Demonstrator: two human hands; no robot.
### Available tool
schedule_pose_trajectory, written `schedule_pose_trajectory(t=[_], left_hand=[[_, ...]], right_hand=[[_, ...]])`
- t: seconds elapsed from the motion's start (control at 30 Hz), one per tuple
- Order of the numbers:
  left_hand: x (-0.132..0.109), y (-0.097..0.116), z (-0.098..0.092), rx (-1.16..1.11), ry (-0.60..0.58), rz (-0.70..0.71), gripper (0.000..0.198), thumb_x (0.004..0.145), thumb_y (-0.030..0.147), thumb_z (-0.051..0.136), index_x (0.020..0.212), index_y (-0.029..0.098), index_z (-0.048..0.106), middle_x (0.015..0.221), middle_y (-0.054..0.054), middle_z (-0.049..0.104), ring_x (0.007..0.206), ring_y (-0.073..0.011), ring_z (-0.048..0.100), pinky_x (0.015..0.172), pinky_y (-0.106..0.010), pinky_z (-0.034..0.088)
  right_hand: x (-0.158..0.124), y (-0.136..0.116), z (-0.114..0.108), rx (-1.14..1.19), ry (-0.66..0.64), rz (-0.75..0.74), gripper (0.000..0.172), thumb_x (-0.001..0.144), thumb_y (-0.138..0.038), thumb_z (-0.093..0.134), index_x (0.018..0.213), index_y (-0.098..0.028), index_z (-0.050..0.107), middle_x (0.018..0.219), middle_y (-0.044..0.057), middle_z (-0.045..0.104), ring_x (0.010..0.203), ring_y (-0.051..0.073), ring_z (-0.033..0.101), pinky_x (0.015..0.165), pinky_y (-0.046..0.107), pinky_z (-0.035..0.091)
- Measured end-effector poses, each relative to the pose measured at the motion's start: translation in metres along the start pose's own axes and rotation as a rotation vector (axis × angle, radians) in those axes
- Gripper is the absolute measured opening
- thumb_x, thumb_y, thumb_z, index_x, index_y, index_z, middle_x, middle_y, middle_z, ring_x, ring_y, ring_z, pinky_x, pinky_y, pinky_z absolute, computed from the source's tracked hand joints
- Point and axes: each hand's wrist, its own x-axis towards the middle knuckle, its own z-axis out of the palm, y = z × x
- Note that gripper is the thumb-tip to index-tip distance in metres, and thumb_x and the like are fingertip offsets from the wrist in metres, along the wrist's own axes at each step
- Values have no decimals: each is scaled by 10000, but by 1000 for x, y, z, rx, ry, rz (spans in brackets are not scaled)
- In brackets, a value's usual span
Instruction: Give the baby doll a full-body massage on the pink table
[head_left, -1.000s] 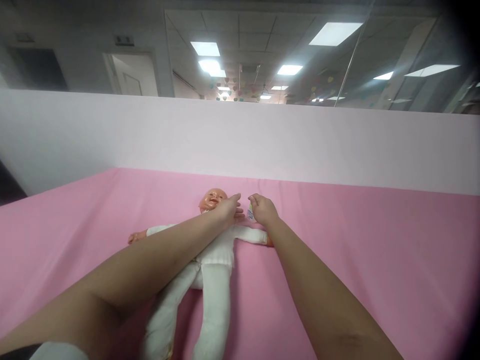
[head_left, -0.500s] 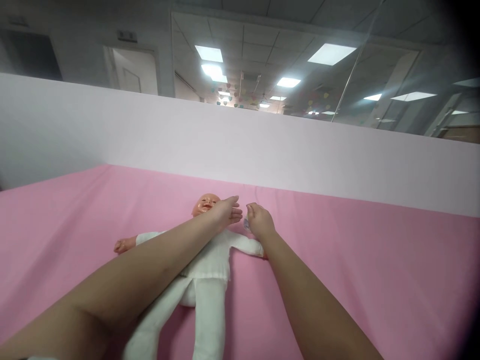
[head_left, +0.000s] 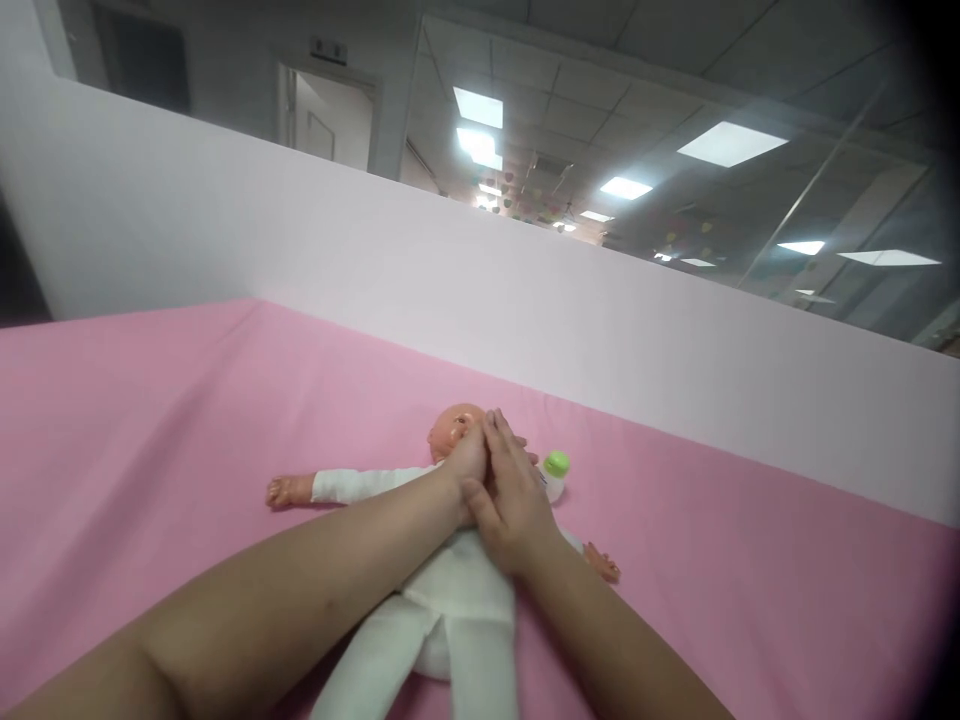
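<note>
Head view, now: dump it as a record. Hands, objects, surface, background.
left hand: over doll's upper body, mostly covered; grip unclear
right hand: fingers extended, laid against left hand
doll: on its back, white clothing, arms spread, face partly hidden by hands
bottle: green cap, beside right hand, partly hidden; contact unclear
surface: pink sheet, under doll
background: white wall, glass above, ceiling lights, door

A baby doll (head_left: 471,585) in white lies face-up on a pink sheet (head_left: 750,570), arms spread. Over its upper body the right hand (head_left: 511,505) rests against the left hand (head_left: 472,458) — fingers extended, partly hiding its face. A green-capped bottle (head_left: 556,466) sits just beside them; a white wall (head_left: 450,290) runs behind.
</note>
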Motion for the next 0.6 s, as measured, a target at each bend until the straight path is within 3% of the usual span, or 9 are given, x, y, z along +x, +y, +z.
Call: schedule_pose_trajectory(t=[0.07, 0.2, 0.43, 0.6], left_hand=[[0, 3, 0, -97, -1, -52, 611, 951, 700, 469, 1100, 139, 659, 1050, -200, 750, 1009, -353, 741, 837, -484, 608], [0, 15, -2, -181, -70, -82, 678, 953, 704, 447, 1181, 93, 630, 1153, -255, 722, 1021, -382, 739, 843, -523, 602], [-12, 49, -11, -268, -45, 89, 697, 961, 674, 463, 1322, 89, 578, 1290, -234, 678, 1155, -332, 707, 930, -418, 592], [-25, 33, 0, -301, -204, 0, 722, 978, 659, 433, 1342, 49, 564, 1269, -271, 673, 1095, -363, 720, 952, -473, 566]], right_hand=[[-4, -4, 6, -25, -81, 28, 777, 1052, -526, 419, 1678, -176, 119, 1718, 133, 238, 1600, 306, 198, 1262, 547, 298], [-6, -3, 7, -93, -137, 33, 770, 1054, -544, 408, 1673, -159, 160, 1713, 144, 243, 1597, 324, 205, 1278, 583, 246], [-21, -49, 5, -117, -175, 15, 881, 1008, -502, 532, 1685, -196, 61, 1721, 119, 225, 1595, 344, 205, 1248, 587, 340], [-26, -60, -2, -81, -128, 6, 939, 993, -503, 555, 1684, -216, -13, 1739, 113, 148, 1599, 389, 149, 1236, 653, 313]])
